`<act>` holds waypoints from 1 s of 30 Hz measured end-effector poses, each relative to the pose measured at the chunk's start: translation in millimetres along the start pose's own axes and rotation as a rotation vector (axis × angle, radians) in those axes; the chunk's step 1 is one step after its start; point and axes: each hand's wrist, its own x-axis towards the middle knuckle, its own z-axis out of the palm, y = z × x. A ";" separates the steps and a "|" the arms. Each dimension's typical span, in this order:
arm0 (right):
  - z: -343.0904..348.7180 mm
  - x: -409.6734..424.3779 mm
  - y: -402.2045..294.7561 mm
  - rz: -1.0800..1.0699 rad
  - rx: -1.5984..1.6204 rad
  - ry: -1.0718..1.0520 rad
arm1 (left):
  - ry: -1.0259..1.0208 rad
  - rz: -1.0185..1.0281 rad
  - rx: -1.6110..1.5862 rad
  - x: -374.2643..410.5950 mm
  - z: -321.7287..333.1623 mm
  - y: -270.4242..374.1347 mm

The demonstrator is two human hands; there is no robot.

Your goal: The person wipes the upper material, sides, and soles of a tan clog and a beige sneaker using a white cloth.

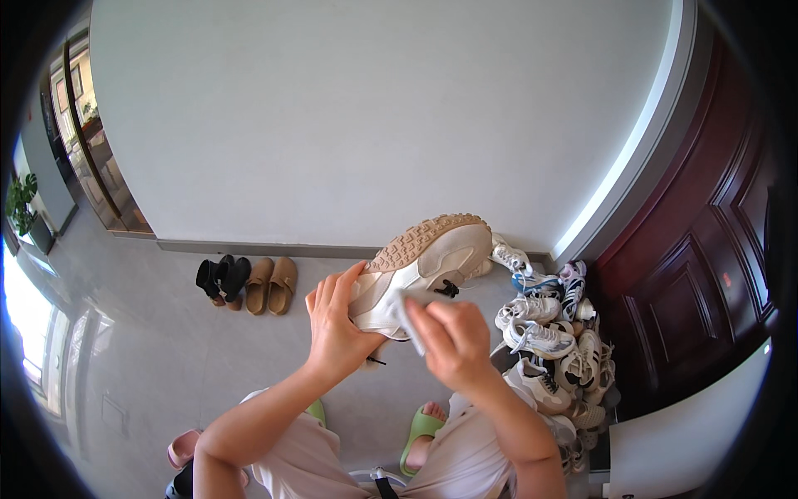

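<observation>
A white and beige sneaker point(430, 259) is held up sideways before me, its tan lugged sole towards the wall and its toe to the upper right. My left hand point(340, 318) grips it around the heel end. In my right hand point(452, 337) is a light grey-white cloth or pad point(408, 321), pinched by the fingers and set against the side of the upper. A black lace or toggle shows near the tongue. Most of the shoe's opening is hidden behind the hands.
Many sneakers point(539, 340) lie piled at the right, beside a dark red door point(673, 293). Black boots point(224, 277) and brown clogs point(271, 285) stand along the grey wall point(374, 125). A pink shoe point(184, 448) is at the lower left. My feet wear green slides point(421, 430).
</observation>
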 end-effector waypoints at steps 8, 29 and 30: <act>-15.9 -1.0 12.6 -0.013 -0.074 0.102 | 0.026 0.094 0.087 -0.3 -0.8 -6.6; -6.0 11.1 -16.8 -0.026 -0.112 -0.122 | 0.077 0.277 0.227 -4.3 2.0 4.8; -5.9 10.8 -19.6 -0.055 -0.068 -0.159 | 0.093 0.305 0.249 -3.8 3.1 3.3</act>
